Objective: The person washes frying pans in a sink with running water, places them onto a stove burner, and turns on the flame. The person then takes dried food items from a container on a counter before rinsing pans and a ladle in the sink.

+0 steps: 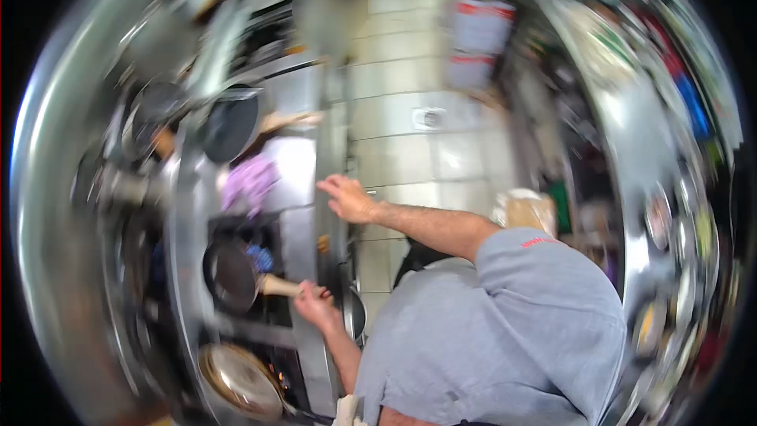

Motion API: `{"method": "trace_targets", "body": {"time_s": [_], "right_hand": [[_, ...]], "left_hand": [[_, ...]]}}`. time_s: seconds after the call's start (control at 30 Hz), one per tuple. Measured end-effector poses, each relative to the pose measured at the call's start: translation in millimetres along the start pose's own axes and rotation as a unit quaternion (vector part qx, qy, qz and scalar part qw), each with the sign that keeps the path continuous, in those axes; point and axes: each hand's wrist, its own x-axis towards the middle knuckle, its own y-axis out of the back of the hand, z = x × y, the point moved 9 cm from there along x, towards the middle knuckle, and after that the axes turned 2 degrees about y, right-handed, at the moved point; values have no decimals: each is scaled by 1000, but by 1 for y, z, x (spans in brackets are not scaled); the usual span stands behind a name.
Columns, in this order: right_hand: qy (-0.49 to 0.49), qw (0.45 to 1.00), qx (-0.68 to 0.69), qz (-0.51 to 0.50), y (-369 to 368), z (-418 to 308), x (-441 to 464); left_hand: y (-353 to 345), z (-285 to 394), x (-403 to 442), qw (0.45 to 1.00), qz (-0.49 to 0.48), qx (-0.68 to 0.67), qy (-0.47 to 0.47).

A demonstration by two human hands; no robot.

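My left hand (318,308) curls round the pale handle (277,287) of the frying pan (229,274), in from the front edge of the stove (300,237), a grip best held level, while my right hand (352,200), loosely open and empty, hovers near that edge.

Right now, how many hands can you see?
2 clearly: your left hand on the pale handle of the dark pan, and your right hand, seemingly empty, held out by the metal worktop's edge. Blur may hide others.
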Motion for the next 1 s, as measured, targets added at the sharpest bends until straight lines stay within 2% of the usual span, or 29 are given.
{"method": "trace_targets", "body": {"time_s": [0.03,0.07,0.1,0.13,0.17,0.23,0.27,0.33,0.43,0.5,0.53,0.6,0.63,0.7,0.77,0.8,0.83,0.87,0.9,0.93,0.97,1.0], "right_hand": [[-78,997,13,-11,9,34,-42],[-167,986,8,-25,30,65,-88],[-248,968,14,-40,48,90,-136],[-316,949,-16,-9,67,111,-185],[-374,926,-41,14,85,131,-236],[-448,887,-49,102,129,148,-333],[-494,857,-62,131,131,179,-394],[-609,776,-45,159,157,170,-481],[-643,733,-35,218,197,132,-552],[-687,669,1,284,213,114,-592],[-687,666,3,290,214,128,-611],[-639,601,65,475,224,173,-660],[-637,599,66,480,240,176,-659],[-596,624,-35,505,295,171,-645],[-586,648,-84,478,335,161,-622],[-558,672,-93,479,350,161,-612],[-528,695,-102,478,362,160,-604],[-524,694,-105,483,373,154,-600],[-467,731,-118,484,388,133,-584],[-410,764,-132,481,402,110,-569],[-409,762,-136,482,412,93,-568],[-398,775,-146,469,421,76,-562]], "left_hand": [[-5,5,-2,1000,-19,15,-20],[-9,6,6,991,-100,-19,-82],[-12,8,-5,996,-67,-32,-45],[-7,1,5,994,-96,-45,-32],[-7,1,4,995,-83,-42,-26],[-3,-6,11,994,-91,-53,-24],[-2,-6,12,994,-96,-40,-27],[0,-4,13,993,-108,-29,-30],[4,-6,13,995,-93,-12,-32],[7,-13,20,996,-87,-12,-12],[10,-17,26,996,-81,-27,-8],[11,-19,25,998,-55,-35,-11],[9,-20,25,998,-57,-35,-16],[13,-31,48,998,-64,-11,-18],[15,-28,36,995,3,91,-30],[14,-23,27,989,56,113,-80],[7,-13,-3,959,153,206,-118],[-1,-3,-37,906,261,303,-134],[-10,4,-74,840,366,380,-128],[-27,-4,-89,842,363,378,-127],[-73,2,-103,821,245,431,-282],[-123,-1,-127,768,118,466,-424]]}}
